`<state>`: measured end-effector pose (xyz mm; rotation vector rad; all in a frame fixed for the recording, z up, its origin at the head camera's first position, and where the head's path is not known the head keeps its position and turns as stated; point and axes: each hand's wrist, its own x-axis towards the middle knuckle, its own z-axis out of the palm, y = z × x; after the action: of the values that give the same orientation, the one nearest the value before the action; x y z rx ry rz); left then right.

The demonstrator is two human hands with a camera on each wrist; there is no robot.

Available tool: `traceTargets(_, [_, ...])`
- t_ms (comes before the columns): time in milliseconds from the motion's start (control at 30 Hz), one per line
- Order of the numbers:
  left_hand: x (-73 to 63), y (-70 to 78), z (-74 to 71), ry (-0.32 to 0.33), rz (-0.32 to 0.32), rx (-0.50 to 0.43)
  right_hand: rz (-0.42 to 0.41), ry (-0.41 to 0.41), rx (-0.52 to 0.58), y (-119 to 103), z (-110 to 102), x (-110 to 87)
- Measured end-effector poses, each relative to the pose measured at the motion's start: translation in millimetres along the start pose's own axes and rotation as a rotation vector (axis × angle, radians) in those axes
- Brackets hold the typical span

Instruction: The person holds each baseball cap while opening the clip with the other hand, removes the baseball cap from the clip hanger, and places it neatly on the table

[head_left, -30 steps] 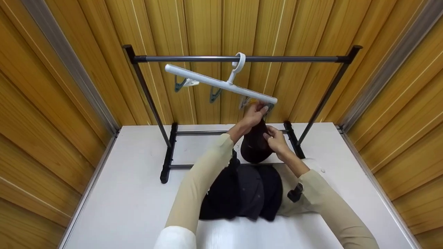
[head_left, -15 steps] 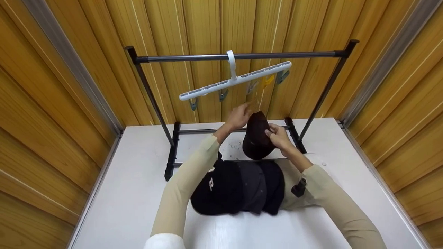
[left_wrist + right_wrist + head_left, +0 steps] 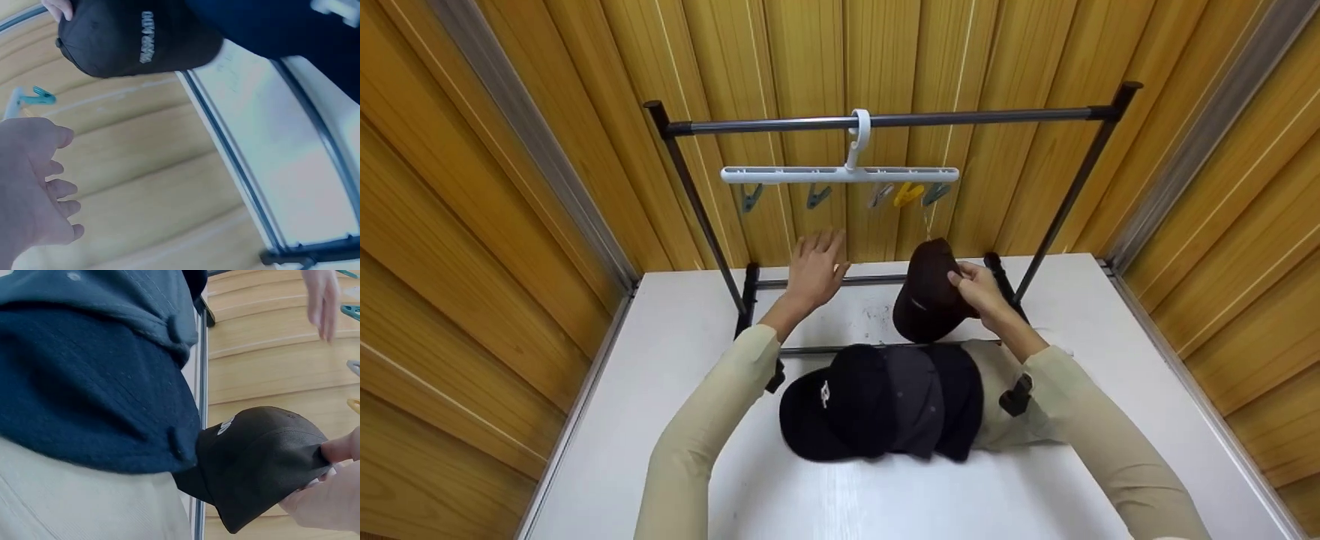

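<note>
My right hand (image 3: 979,289) pinches the edge of a dark brown baseball cap (image 3: 930,292), which hangs tilted with its brim down below the right end of a white clip hanger (image 3: 840,175). A thin pale strand shows between the cap's top and the clips; whether it joins them I cannot tell. In the right wrist view, thumb and fingers hold the cap (image 3: 270,461) by its edge, and pale lettering shows on its front. My left hand (image 3: 816,270), fingers extended, touches nothing below the hanger's left half.
The hanger hooks over the bar of a black metal rack (image 3: 982,118). Several clips dangle from it, including a yellow clip (image 3: 909,195). On the white surface (image 3: 675,360) lies a nested row of caps: a black cap (image 3: 855,405), a grey cap (image 3: 913,397), a navy one and a beige one.
My left hand has let go near the hanger's right-end clip and drawn away left. The hanger has swung from slanted to level. My right hand still holds the brown cap, slightly farther right.
</note>
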<state>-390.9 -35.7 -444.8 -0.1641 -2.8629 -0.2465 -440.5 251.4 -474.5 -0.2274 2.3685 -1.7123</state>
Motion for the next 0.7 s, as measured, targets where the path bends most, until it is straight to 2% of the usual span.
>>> traceTargets(100, [-16.6, -19.3, -0.6, 0.01, -0.019, 0.0, 0.034, -0.002, 0.109, -1.9, -5.3, 3.9])
traceTargets(233, [-37.7, -42.4, -0.2, 0.038, -0.041, 0.018, 0.104, -0.068, 0.359, -1.3, -15.1, 5.8])
traceTargets(333, [-52.9, -54.9, 1.8, 0.043, -0.035, 0.039, 0.177, -0.123, 0.521, 2.2, -25.1, 4.9])
traceTargets(433, [-67.3, -63.2, 3.8, 0.031, -0.015, 0.041, 0.23, -0.146, 0.63, 6.3, -35.1, 3.4])
traceTargets(700, [-105.8, -84.8, 3.7, 0.054, -0.027, 0.02, 0.203, -0.183, 0.817, 1.3, -39.5, 7.1])
